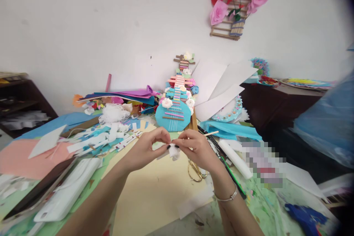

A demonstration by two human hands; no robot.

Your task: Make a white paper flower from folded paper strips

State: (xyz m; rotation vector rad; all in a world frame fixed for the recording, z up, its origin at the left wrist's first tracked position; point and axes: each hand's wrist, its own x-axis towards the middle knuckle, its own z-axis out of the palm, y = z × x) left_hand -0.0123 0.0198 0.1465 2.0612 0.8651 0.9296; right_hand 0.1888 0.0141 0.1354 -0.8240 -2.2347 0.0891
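Both hands meet over a cream sheet of paper (149, 195), pinching a small folded piece of white paper (173, 151). My left hand (151, 145) has thumb and forefinger closed on its left side. My right hand (195, 147), with a bracelet on the wrist, grips the upper right of it; a thin pale stick (212, 133) juts out beyond that hand. Gold-handled scissors (195, 171) lie just below the right hand, partly hidden. Behind the hands stands a blue paper lute-shaped craft (173, 116) with strings and white paper flowers.
Paper scraps (94, 142) and a bundle of white string (114, 113) lie at left, near a white case (69, 188). A white roll (235, 158) lies at right. White sheets (221, 84) lean on the wall, below a hanging frame with paper flowers (218, 13).
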